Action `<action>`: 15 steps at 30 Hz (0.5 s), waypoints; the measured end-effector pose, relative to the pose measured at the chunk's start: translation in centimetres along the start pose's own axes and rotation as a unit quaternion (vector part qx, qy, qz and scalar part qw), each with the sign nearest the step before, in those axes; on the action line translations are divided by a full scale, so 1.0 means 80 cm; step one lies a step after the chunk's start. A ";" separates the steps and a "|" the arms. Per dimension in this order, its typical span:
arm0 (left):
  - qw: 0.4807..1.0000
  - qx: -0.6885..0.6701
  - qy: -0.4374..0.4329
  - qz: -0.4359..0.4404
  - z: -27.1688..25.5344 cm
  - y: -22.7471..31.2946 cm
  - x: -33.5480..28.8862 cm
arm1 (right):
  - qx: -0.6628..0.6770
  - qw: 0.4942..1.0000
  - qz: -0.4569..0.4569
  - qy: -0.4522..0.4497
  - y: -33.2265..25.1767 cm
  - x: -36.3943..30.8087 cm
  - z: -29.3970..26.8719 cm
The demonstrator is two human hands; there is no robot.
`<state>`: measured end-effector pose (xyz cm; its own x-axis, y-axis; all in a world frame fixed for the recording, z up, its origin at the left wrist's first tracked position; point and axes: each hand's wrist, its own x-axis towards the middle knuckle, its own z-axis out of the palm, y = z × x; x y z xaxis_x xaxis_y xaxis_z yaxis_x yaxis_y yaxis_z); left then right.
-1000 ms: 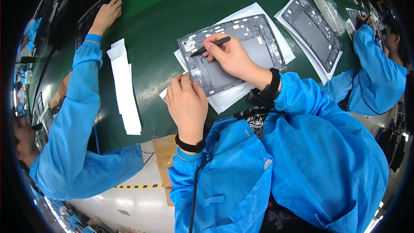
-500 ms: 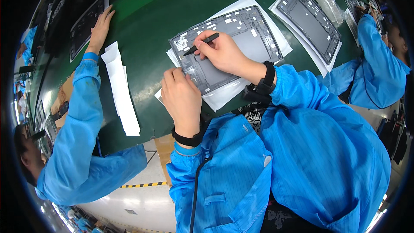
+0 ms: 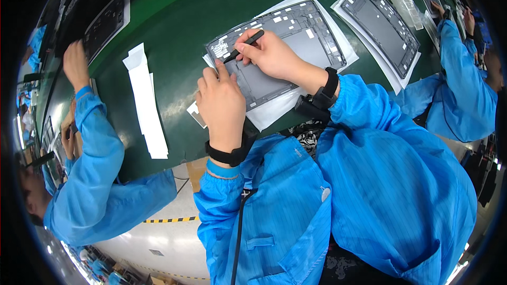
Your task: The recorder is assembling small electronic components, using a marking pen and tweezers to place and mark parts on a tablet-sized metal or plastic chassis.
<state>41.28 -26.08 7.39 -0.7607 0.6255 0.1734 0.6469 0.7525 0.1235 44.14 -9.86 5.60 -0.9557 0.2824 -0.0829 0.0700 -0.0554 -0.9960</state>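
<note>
A dark grey tablet-like housing (image 3: 288, 55) with small white patches lies on white sheets in front of me. My right hand (image 3: 269, 55) is closed around a slim black pen-like tool (image 3: 252, 38), its tip down at the housing's left end. My left hand (image 3: 222, 100) rests at the left edge of the housing, index finger stretched toward the tool's tip and fingers apart. I cannot make out anything in it. A small white-edged card or piece (image 3: 196, 114) sits beside my left hand, partly hidden by it.
Folded white paper strips (image 3: 145, 103) lie on the green table (image 3: 179, 58) to the left. Another dark housing (image 3: 383, 24) on white sheets lies at the right, beside a clear plastic tray (image 3: 400, 0). Co-workers in blue sleeves (image 3: 97, 148) sit on both sides; a further dark panel (image 3: 108, 24) is far left.
My left hand has moved up along the housing's left edge, its index finger now near the tool tip. My right hand has shifted slightly up and left. The left co-worker's hand has pulled back from their panel.
</note>
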 end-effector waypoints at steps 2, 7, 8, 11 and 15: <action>1.000 0.022 0.018 0.011 0.005 0.002 0.000 | 0.015 0.999 -0.015 0.033 0.006 -0.003 0.002; 0.999 0.018 0.028 -0.004 -0.001 0.003 -0.015 | 0.048 0.983 -0.087 0.156 -0.016 -0.007 -0.012; 0.998 -0.056 0.027 -0.010 -0.003 0.001 -0.023 | 0.058 0.987 -0.075 0.130 -0.027 -0.016 -0.010; 0.979 -0.162 0.116 -0.042 -0.018 -0.002 -0.072 | 0.071 0.995 -0.063 0.020 -0.043 -0.044 0.017; 0.988 -0.127 0.074 -0.044 0.006 -0.015 -0.109 | -0.032 0.993 -0.026 -0.106 -0.033 -0.036 0.079</action>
<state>47.14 -32.34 5.27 -0.8112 0.5084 0.2889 0.5846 0.7153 0.3828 44.91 -16.56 8.69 -0.9968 0.0750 -0.0286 0.0300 0.0180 -0.9994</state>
